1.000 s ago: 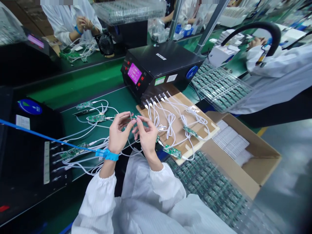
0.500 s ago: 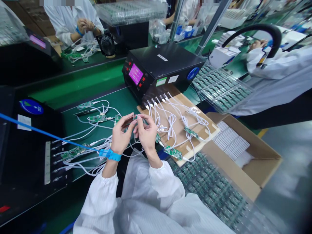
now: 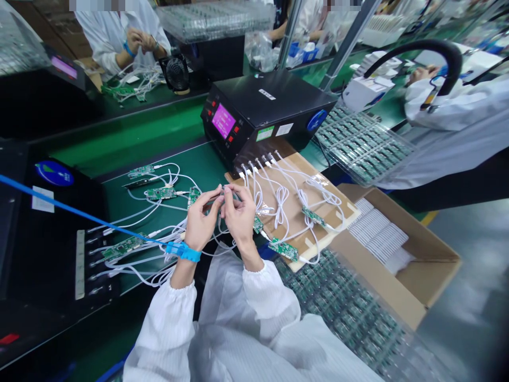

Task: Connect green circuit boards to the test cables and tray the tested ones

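Both hands meet over the near edge of the bench. My left hand (image 3: 200,222), with a blue wrist strap (image 3: 183,251), pinches a small circuit board (image 3: 223,189) between thumb and fingers. My right hand (image 3: 240,216) is closed on the same board from the other side. Only a thin edge of it shows; the fingers cover the rest. Left of the hands, a green circuit board (image 3: 161,193) lies plugged to a white cable. Another cabled board (image 3: 283,249) rests on the brown panel (image 3: 274,185) to the right.
A black test box (image 3: 270,101) with a lit pink screen stands ahead, white cables running from it. Another black box (image 3: 43,228) is at left. A tray of boards (image 3: 342,307) and a carton (image 3: 433,265) with white pieces are at right. Co-workers sit across and to the right.
The view has shifted slightly. My fingers have drawn a little closer around the circuit board, and less of it shows. Nothing else has visibly moved.
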Demonstrator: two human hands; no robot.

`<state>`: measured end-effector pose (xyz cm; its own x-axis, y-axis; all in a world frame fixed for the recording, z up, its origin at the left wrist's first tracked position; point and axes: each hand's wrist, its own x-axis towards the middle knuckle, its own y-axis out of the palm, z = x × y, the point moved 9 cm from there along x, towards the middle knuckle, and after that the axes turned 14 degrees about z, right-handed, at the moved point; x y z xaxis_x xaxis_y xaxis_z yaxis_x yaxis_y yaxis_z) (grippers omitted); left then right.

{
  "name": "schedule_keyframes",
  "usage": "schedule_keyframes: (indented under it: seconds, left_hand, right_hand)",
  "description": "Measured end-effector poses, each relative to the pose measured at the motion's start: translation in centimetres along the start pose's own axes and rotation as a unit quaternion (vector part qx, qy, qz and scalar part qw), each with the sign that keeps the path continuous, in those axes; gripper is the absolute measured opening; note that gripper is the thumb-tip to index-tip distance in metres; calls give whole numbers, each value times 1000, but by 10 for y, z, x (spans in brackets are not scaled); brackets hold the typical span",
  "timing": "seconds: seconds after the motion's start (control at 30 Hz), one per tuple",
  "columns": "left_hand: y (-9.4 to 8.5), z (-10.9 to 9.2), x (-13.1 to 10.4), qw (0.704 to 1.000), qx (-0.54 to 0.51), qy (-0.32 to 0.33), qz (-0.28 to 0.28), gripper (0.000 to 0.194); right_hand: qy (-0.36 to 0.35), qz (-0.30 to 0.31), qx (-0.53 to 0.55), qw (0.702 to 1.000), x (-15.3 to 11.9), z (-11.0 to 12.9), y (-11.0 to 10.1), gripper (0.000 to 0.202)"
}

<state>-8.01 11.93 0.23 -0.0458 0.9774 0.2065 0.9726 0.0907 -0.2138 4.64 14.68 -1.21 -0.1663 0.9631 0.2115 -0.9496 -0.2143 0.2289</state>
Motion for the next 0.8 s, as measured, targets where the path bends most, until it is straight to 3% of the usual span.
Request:
schedule_keyframes:
  seconds: [0.23,0.4,0.57,0.7,0.8]
  left_hand:
    - [-7,5,3,997,68,-41,23,37]
    - [-17,-27,33,972,231,-27,-26,37]
    - [12,-65,100,965,243,96,-13,44]
    - [35,-60,139,968,224,115,1,48]
    - [41,-55,146,968,222,113,13,49]
  right_hand:
    - [35,22,-20,999,8,-15,2,34]
    - [107,62,0,992,10,-30,14,44]
    - [142,117,64,981,10,-36,28,44]
    - [147,116,61,980,10,-36,25,41]
    - [145,116,58,981,9,-37,25,42]
